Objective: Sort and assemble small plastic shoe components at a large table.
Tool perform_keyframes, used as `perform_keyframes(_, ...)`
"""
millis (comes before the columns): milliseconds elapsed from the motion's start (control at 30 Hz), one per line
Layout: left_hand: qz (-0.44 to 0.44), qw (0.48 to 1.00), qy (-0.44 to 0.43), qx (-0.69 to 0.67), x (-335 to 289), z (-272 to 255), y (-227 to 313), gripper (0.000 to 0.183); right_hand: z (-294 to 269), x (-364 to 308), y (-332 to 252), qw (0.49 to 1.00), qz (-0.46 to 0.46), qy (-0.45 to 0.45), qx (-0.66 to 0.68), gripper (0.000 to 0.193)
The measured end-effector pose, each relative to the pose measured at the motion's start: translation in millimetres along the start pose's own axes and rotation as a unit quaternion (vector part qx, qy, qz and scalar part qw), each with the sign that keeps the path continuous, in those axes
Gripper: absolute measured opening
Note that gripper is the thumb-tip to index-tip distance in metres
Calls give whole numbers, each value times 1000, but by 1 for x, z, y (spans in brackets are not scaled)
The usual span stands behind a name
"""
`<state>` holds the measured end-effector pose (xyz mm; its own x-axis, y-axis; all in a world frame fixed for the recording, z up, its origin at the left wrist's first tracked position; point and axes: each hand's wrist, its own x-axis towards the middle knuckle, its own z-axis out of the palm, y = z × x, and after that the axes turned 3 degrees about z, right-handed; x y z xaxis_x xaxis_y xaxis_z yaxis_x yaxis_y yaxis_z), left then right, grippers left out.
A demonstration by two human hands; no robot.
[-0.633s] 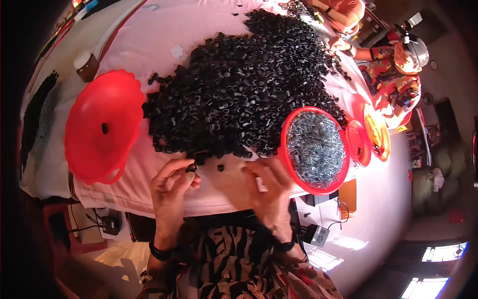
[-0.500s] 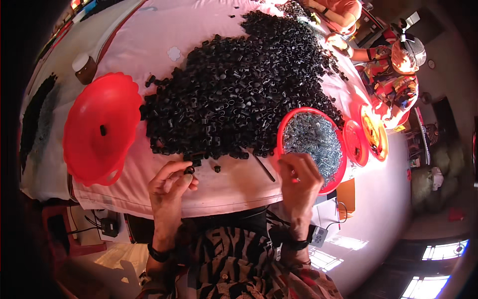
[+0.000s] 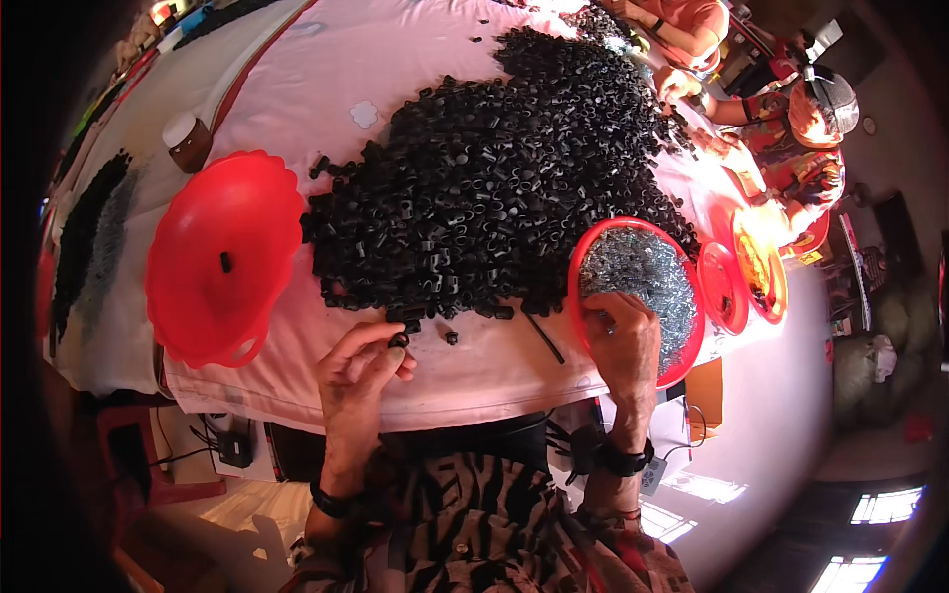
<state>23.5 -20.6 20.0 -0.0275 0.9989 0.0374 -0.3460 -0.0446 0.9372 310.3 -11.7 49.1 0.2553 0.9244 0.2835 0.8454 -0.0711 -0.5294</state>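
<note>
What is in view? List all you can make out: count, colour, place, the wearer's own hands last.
Black pieces: too many to count, black, heaped mid-table
Loose piece: one, black, below the heap
Thin rod: one, dark, left of the round basin
Round basin: one, red, right
Silver pieces: many, silver, in the round basin
Oval dish: one, red, left
Dish piece: one, black, in the oval dish
Jar: one, brown with white lid, upper left
Small bowl: one, red, right of the round basin
Co-workers: at least two, orange and patterned tops, upper right
Held piece: one, black, in left fingertips
Left hand: one, bare, below the heap
Right hand: one, bare, at the silver pieces
</note>
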Motion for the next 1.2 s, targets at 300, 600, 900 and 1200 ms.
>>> perform_keyframes(300, 0, 1000, 2, 11, 0, -2, 2, 22, -11, -7, -13, 990, 48, -41, 129, 14)
perform_keyframes(600, -12, 999, -28, -9, 0, 4, -1, 22, -10, -19, -10, 996, -3, 10, 85, 15)
perform_keyframes(900, 11, 1000, -24, -4, 2, -2, 0, 23, -12, -30, -38, 993, -10, 43, 112, 14)
perform_keyframes(1200, 9, 999, -31, 8, 1, -3, -4, 25, 27, -35, -41, 973, -178, -10, -145, 29)
